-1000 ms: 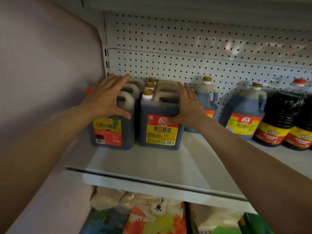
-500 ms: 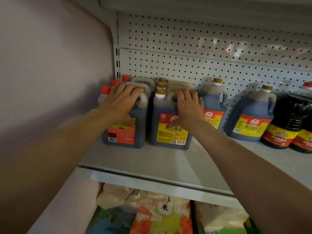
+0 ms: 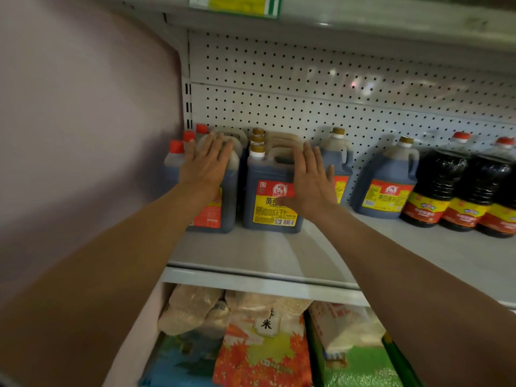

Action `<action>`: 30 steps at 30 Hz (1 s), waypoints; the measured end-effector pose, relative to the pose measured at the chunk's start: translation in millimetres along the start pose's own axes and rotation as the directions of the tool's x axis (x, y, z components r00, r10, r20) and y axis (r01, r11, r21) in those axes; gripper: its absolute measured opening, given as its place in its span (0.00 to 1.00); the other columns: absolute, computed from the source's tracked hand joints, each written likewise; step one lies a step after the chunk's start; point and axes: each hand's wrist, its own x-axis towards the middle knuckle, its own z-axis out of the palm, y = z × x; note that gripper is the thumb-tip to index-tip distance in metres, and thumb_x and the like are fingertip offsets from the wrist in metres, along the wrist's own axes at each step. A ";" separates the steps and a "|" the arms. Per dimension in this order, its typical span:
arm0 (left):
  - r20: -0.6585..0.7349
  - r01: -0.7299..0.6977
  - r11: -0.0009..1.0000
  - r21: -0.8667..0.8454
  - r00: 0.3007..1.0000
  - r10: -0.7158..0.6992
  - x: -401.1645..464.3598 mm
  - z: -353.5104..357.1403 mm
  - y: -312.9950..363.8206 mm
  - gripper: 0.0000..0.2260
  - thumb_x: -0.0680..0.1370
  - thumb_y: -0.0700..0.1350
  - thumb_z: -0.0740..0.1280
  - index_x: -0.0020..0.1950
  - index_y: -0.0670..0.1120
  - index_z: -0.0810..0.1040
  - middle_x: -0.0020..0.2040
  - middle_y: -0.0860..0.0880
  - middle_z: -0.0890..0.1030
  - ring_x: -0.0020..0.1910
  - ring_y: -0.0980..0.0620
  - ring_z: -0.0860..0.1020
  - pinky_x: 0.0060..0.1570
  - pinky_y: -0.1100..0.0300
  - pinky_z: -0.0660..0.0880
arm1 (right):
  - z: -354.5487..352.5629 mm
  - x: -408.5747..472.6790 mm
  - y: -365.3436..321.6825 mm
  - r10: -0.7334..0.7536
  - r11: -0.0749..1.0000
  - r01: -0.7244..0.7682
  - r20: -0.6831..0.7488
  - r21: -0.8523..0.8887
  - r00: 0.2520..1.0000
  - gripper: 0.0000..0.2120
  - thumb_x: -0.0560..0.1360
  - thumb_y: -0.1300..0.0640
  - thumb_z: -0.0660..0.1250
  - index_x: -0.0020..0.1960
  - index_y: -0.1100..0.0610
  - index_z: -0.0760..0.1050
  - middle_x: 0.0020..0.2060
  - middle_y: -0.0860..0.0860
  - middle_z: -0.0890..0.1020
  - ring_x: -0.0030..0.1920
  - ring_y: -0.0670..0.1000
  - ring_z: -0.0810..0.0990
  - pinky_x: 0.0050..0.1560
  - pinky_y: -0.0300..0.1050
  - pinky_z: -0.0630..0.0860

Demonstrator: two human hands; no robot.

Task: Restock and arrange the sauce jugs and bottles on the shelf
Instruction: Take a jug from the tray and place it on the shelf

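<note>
Two rows of dark soy sauce jugs stand at the left end of the white shelf (image 3: 251, 252). My left hand (image 3: 208, 166) lies flat, fingers spread, against the front red-capped jug (image 3: 220, 208). Flat on the front gold-capped jug (image 3: 268, 196) with its yellow and red label rests my right hand (image 3: 311, 181), fingers apart. Neither hand grips a handle. More jugs line up behind both front ones, mostly hidden. Two further gold-capped jugs (image 3: 388, 185) stand to the right against the pegboard.
Dark round bottles with red caps (image 3: 441, 188) stand at the right end of the shelf. A pink side wall (image 3: 83, 135) closes the left. An upper shelf (image 3: 335, 20) hangs overhead. Bags of rice (image 3: 262, 347) fill the shelf below.
Both hands went from curling over the jug tops and handles to lying flat with straight fingers on the front jugs. The view has shifted so the jugs sit further right and lower.
</note>
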 end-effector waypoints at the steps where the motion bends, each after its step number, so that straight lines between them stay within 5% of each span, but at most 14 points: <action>1: -0.081 -0.007 1.000 -0.013 0.997 0.006 -6.9 4.3 2.6 0.43 0.74 0.36 0.70 0.81 0.46 0.47 0.82 0.43 0.48 0.80 0.43 0.46 0.76 0.37 0.49 | -1.1 -14.1 7.7 0.019 0.999 -0.017 -0.029 0.040 0.999 0.59 0.67 0.40 0.78 0.82 0.53 0.40 0.81 0.53 0.45 0.81 0.56 0.43 0.77 0.64 0.48; 5: -0.289 -0.095 0.964 -0.249 0.957 0.020 -58.2 12.1 35.7 0.52 0.62 0.47 0.82 0.80 0.40 0.58 0.79 0.36 0.59 0.78 0.35 0.57 0.74 0.36 0.56 | -1.9 -78.1 52.1 0.121 0.986 -0.119 -0.010 0.116 0.993 0.50 0.70 0.42 0.76 0.81 0.53 0.51 0.80 0.56 0.54 0.80 0.58 0.51 0.77 0.62 0.55; 9: 0.064 0.152 0.681 -0.717 0.986 -0.153 -111.7 -3.3 94.7 0.48 0.66 0.53 0.81 0.79 0.48 0.59 0.78 0.40 0.60 0.76 0.38 0.59 0.73 0.44 0.60 | -5.3 -139.8 82.2 0.221 0.957 -0.235 0.097 0.169 0.971 0.45 0.71 0.41 0.75 0.79 0.53 0.58 0.77 0.56 0.63 0.77 0.59 0.59 0.75 0.57 0.61; 11: 0.213 0.279 0.518 -0.809 0.959 -0.185 -139.5 -2.6 123.1 0.43 0.65 0.53 0.82 0.75 0.49 0.65 0.72 0.41 0.66 0.71 0.40 0.65 0.70 0.47 0.65 | -6.4 -169.9 97.2 0.252 0.935 -0.280 0.146 0.218 0.957 0.42 0.71 0.41 0.75 0.78 0.52 0.61 0.74 0.55 0.67 0.75 0.59 0.62 0.73 0.55 0.62; 16: 0.415 0.434 0.418 -0.798 0.899 -0.141 -213.6 -4.1 206.6 0.34 0.66 0.52 0.81 0.67 0.49 0.71 0.64 0.43 0.69 0.60 0.43 0.73 0.58 0.51 0.74 | -9.1 -249.8 154.1 0.288 0.894 -0.364 0.289 0.261 0.913 0.40 0.70 0.44 0.77 0.76 0.53 0.65 0.70 0.58 0.73 0.71 0.61 0.68 0.69 0.53 0.65; 20: 0.453 0.466 0.390 -0.794 0.882 -0.130 -264.9 -6.0 286.5 0.33 0.65 0.52 0.82 0.66 0.47 0.74 0.63 0.44 0.76 0.62 0.45 0.75 0.59 0.56 0.72 | -15.4 -314.6 208.2 0.316 0.878 -0.418 0.371 0.234 0.873 0.40 0.70 0.42 0.76 0.75 0.52 0.64 0.68 0.58 0.74 0.68 0.61 0.71 0.64 0.52 0.70; 24: 0.542 0.542 0.379 -0.750 0.832 -0.117 -316.5 -4.7 369.2 0.34 0.65 0.52 0.82 0.68 0.47 0.74 0.65 0.43 0.76 0.61 0.44 0.76 0.50 0.62 0.70 | -5.2 -384.6 271.2 0.308 0.877 -0.437 0.463 0.199 0.831 0.37 0.70 0.40 0.76 0.72 0.54 0.67 0.66 0.59 0.75 0.67 0.61 0.72 0.60 0.51 0.71; 30: 0.681 0.650 0.371 -0.663 0.730 -0.062 -384.5 6.9 463.0 0.33 0.68 0.53 0.80 0.70 0.48 0.72 0.67 0.46 0.75 0.64 0.44 0.75 0.62 0.51 0.74 | 18.0 -472.8 341.7 0.325 0.820 -0.534 0.598 0.209 0.733 0.38 0.71 0.40 0.75 0.74 0.55 0.67 0.67 0.59 0.75 0.68 0.61 0.71 0.62 0.50 0.71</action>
